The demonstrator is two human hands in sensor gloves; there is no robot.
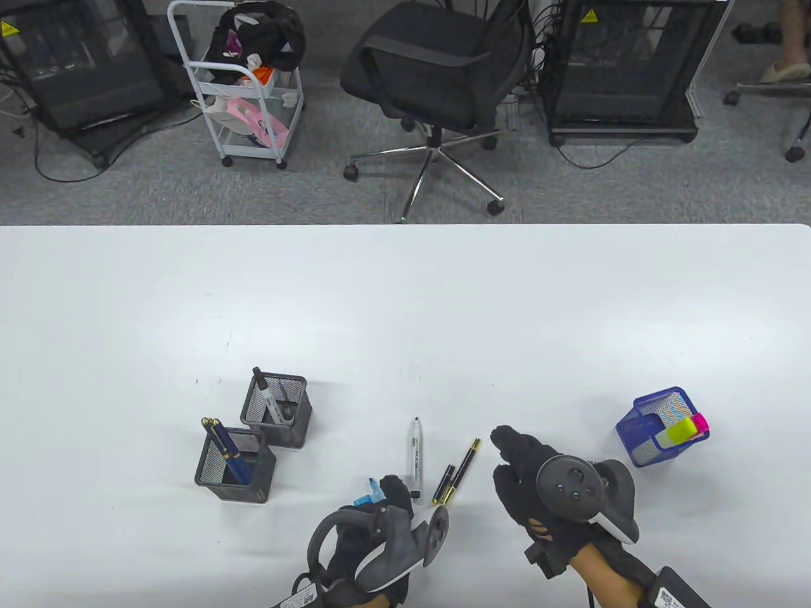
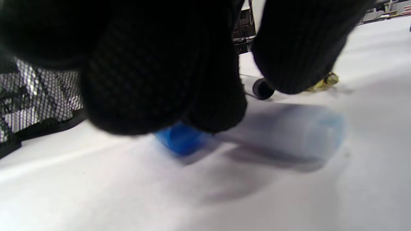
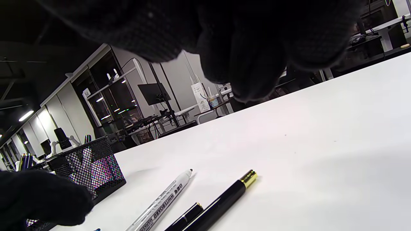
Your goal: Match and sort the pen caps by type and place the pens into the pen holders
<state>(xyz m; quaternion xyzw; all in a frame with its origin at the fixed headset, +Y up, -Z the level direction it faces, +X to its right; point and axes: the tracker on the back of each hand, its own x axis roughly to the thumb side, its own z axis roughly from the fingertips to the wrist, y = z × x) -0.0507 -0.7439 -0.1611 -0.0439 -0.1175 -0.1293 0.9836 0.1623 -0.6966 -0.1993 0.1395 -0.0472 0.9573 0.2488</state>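
Note:
My left hand (image 1: pixel 388 493) is low on the table, its fingertips (image 2: pixel 192 106) pinching the blue end of a blue highlighter (image 2: pixel 183 139) whose pale body lies blurred on the table. To its right lie a white whiteboard marker (image 1: pixel 415 457), a short black cap (image 1: pixel 444 484) and a black pen with gold trim (image 1: pixel 461 472). My right hand (image 1: pixel 504 453) hovers just right of the black pen (image 3: pixel 221 200), fingers relaxed, holding nothing. One black mesh holder (image 1: pixel 234 465) holds blue pens, and another (image 1: pixel 279 411) holds a marker.
A blue mesh holder (image 1: pixel 652 427) with yellow and pink highlighters stands at the right. Beyond the table's far edge (image 1: pixel 405 225) are an office chair (image 1: pixel 437 69), a white cart (image 1: pixel 244 82) and black cabinets.

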